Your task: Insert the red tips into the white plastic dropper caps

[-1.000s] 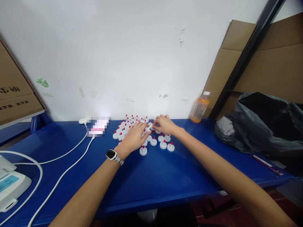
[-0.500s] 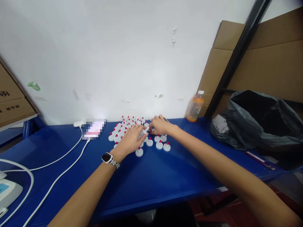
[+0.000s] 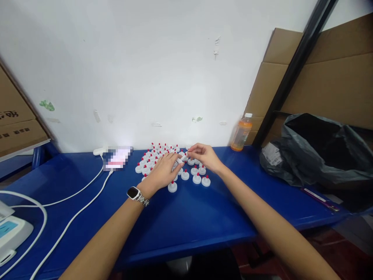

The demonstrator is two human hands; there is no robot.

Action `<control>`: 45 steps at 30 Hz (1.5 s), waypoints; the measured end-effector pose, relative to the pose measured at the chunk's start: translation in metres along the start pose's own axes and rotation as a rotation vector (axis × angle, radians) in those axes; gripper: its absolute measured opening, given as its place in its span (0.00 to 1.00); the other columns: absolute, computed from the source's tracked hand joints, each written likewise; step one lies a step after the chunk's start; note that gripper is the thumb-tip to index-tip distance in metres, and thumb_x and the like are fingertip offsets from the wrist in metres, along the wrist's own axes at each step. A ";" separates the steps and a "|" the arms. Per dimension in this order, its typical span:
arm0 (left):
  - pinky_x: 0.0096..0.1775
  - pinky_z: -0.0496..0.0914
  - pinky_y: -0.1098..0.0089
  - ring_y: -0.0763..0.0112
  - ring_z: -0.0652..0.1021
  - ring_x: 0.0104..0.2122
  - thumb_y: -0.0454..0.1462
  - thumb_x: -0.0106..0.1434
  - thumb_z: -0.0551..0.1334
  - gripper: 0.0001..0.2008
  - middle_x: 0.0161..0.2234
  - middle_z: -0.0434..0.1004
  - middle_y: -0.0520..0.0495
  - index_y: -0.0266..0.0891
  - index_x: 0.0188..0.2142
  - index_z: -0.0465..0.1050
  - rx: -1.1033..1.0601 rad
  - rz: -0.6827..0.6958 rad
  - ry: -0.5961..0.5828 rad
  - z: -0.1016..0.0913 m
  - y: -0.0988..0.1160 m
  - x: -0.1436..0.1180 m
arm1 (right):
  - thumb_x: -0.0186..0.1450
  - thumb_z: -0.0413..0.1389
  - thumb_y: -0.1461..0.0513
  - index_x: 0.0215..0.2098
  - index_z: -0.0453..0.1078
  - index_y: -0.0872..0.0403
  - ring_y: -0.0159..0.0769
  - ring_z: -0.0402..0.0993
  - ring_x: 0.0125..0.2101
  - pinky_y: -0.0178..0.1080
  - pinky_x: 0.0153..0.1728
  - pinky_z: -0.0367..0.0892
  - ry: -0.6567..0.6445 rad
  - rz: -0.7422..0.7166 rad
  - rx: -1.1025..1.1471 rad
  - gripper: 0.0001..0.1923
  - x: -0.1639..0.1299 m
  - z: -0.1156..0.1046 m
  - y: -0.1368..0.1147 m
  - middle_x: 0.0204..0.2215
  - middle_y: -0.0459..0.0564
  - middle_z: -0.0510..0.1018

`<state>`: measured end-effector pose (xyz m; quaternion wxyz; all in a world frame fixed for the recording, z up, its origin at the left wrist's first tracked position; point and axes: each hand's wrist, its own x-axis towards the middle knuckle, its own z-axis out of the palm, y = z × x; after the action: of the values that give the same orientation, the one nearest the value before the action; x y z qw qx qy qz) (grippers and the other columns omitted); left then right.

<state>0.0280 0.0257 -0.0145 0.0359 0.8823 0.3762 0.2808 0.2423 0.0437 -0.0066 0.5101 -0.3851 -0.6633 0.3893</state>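
Nothing legible. Printed characters (image 3: 9,114) on left cardboard box (image 3: 20,118) unreadable; print on white label (image 3: 272,153) on dark plastic bag (image 3: 294,167) too small.

Free room lies across the near middle of the glossy blue surface (image 3: 201,217); round white red-tipped plastic caps (image 3: 185,175) crowd beyond.

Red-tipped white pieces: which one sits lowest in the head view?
The red-tipped piece just below the thumb of the left hand; all other visible pieces sit higher.
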 end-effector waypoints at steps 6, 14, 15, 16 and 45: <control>0.53 0.67 0.56 0.59 0.71 0.51 0.47 0.73 0.48 0.18 0.50 0.73 0.43 0.40 0.54 0.66 -0.069 0.036 0.019 -0.002 0.006 -0.003 | 0.53 0.67 0.50 0.31 0.77 0.55 0.29 0.69 0.23 0.34 0.26 0.64 0.057 0.024 0.113 0.18 -0.010 0.012 -0.006 0.24 0.46 0.79; 0.53 0.68 0.56 0.59 0.72 0.50 0.46 0.74 0.45 0.18 0.50 0.72 0.41 0.40 0.55 0.63 -0.102 0.036 0.017 -0.003 0.007 -0.006 | 0.54 0.67 0.51 0.32 0.78 0.54 0.29 0.70 0.24 0.34 0.29 0.66 0.044 0.001 0.161 0.16 -0.013 0.018 -0.010 0.24 0.44 0.78; 0.52 0.68 0.56 0.59 0.72 0.50 0.46 0.74 0.45 0.18 0.50 0.72 0.41 0.40 0.55 0.62 -0.108 0.027 0.014 -0.003 0.008 -0.006 | 0.54 0.68 0.51 0.32 0.77 0.54 0.29 0.70 0.24 0.34 0.29 0.66 0.045 0.001 0.169 0.16 -0.013 0.019 -0.010 0.24 0.44 0.78; 0.52 0.68 0.56 0.59 0.72 0.50 0.46 0.74 0.45 0.18 0.50 0.72 0.41 0.39 0.55 0.62 -0.115 0.024 0.012 -0.003 0.009 -0.006 | 0.53 0.68 0.51 0.32 0.77 0.54 0.29 0.70 0.24 0.35 0.29 0.66 0.049 0.003 0.179 0.17 -0.014 0.019 -0.010 0.24 0.44 0.78; 0.56 0.66 0.55 0.58 0.70 0.56 0.46 0.72 0.52 0.21 0.55 0.68 0.40 0.41 0.60 0.59 -0.145 0.013 0.143 -0.001 0.002 0.001 | 0.60 0.56 0.61 0.31 0.65 0.52 0.30 0.67 0.24 0.34 0.28 0.62 0.234 -0.210 -0.375 0.04 -0.015 0.020 -0.008 0.22 0.42 0.71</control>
<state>0.0293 0.0246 -0.0132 0.0710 0.8576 0.3505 0.3696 0.2251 0.0247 -0.0085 0.5406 -0.4444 -0.6969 0.1568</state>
